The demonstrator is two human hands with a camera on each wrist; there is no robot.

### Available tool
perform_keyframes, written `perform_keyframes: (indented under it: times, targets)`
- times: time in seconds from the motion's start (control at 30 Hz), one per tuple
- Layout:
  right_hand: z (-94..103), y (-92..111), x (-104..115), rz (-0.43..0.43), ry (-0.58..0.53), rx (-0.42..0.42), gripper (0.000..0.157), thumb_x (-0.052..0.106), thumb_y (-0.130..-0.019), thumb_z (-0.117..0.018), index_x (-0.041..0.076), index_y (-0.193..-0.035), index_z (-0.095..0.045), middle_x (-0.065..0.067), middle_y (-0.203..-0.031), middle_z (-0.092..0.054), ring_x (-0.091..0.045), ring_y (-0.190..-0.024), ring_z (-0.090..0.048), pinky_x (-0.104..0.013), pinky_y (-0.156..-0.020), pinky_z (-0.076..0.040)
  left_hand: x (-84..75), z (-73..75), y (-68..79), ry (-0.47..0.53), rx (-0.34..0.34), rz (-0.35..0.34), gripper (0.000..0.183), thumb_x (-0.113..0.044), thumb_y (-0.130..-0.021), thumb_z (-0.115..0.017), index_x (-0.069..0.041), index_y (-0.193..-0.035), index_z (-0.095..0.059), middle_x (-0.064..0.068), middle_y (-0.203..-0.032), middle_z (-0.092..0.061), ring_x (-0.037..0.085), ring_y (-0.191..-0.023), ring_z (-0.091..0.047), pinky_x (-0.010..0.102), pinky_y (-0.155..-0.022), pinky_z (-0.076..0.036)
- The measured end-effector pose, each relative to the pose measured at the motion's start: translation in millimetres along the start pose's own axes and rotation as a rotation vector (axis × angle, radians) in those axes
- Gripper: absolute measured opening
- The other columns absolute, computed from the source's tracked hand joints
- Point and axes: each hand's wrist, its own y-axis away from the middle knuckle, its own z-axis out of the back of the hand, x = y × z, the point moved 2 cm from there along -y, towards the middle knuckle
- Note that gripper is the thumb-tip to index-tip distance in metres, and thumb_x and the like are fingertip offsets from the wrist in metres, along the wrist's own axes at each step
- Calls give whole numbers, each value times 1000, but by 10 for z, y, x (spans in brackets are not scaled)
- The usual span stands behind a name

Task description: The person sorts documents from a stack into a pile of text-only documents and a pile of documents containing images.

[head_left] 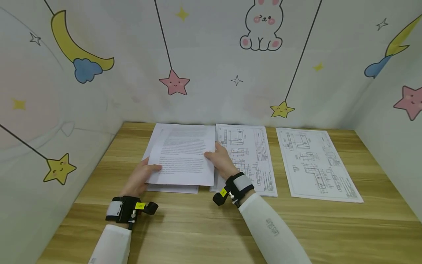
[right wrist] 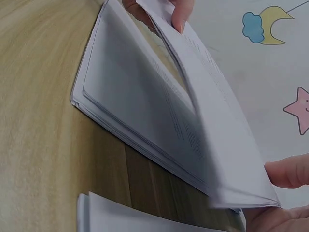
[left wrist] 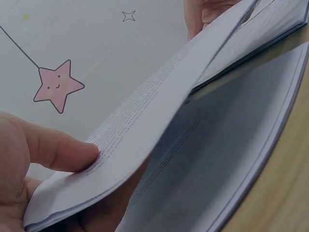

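A thin sheaf of printed text pages (head_left: pixel 184 157) is held raised and tilted between both hands. My left hand (head_left: pixel 136 179) grips its left edge, thumb on the printed face and fingers underneath. At the opposite edge my right hand (head_left: pixel 223 161) pinches the sheaf, thumb on top. Beneath lies a stack of text pages (right wrist: pixel 130 92), mostly covered by the sheaf in the head view. A shaded gap between sheaf and stack shows in both wrist views. Close by the right hand is a stack of technical drawings (head_left: pixel 258 157), partly hidden by that hand.
Farther right on the wooden table (head_left: pixel 184 227) lies another pile of technical drawings (head_left: pixel 318 165), set slightly askew. A pale wall with cartoon stars and a rabbit (head_left: pixel 262 25) rises behind the table's back edge. Each wrist wears a black strap with a camera.
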Motion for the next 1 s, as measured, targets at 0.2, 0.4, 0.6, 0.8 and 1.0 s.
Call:
perform_keyframes:
  times: [0.2, 0.4, 0.6, 0.8, 1.0]
  targets:
    - [-68, -32, -6, 39, 87, -9, 70, 14, -95, -59, 7, -156, -27, -15, -156, -42, -28, -138, -46, -44, -115, -38, 43, 106, -22, -28, -25, 53, 61, -13, -99, -48, -9, -156, -25, -6, -115, -60, 8, -97, -60, 24, -82, -49]
    - [-133, -53, -37, 40, 192, 2, 49, 18, -95, -59, 11, -143, -48, -12, -132, -61, -21, -106, -61, -31, -88, -48, 25, 164, -8, -130, -97, 79, 59, -29, -103, -48, -4, -154, -31, -5, -111, -62, 7, -93, -58, 23, -80, -47]
    - [-204, -53, -22, 67, 196, 32, 45, 16, -95, -61, 9, -138, -52, -11, -127, -63, -21, -102, -60, -30, -83, -48, 1, 230, 8, -256, -156, 68, 61, -33, -103, -47, -1, -153, -32, 7, -123, -60, 11, -96, -57, 24, -79, -46]
    - [-277, -53, -9, 71, 258, 91, 53, 23, -96, -61, 11, -144, -44, -12, -133, -59, -25, -114, -58, -40, -100, -46, -5, 309, 32, -313, -167, 69, 59, -30, -103, -46, 1, -151, -34, 12, -127, -59, 13, -97, -58, 24, -79, -46]
    - [-305, -40, -4, 62, 271, 120, 49, 27, -98, -58, 10, -142, -47, -14, -123, -63, -23, -100, -63, -34, -84, -52, 11, 338, 65, -348, -176, 109, 60, -28, -102, -47, 5, -149, -35, 18, -132, -56, 22, -105, -56, 30, -83, -44]
